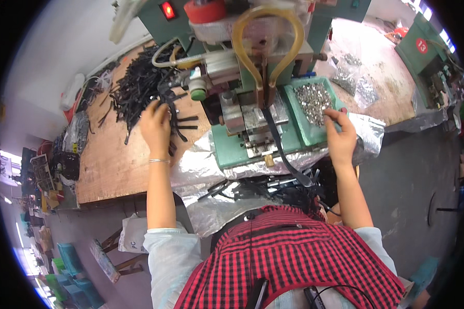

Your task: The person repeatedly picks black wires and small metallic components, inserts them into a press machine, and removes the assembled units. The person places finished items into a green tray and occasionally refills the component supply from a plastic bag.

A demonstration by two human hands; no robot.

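Observation:
My left hand (155, 126) reaches into the near edge of a pile of black straps (139, 77), its fingers curled down on one or more of them. Exactly what lies between those fingertips is partly hidden. At the right edge of a green tray (305, 135) holding small shiny metal pieces (313, 102), my right hand (341, 138) has thumb and fingers drawn together; anything pinched there is too small to make out. Between my hands stands a green bench press (234, 116). One black strap (277, 139) runs from its die down toward my lap.
Clear bags of metal parts (353, 85) lie on the table to the right of the press. Silver foil (196, 167) covers the front edge, with more black straps (252, 189) below it. A looped yellowish tube (237, 38) rises in front of the press head. Another green machine (423, 56) stands far right.

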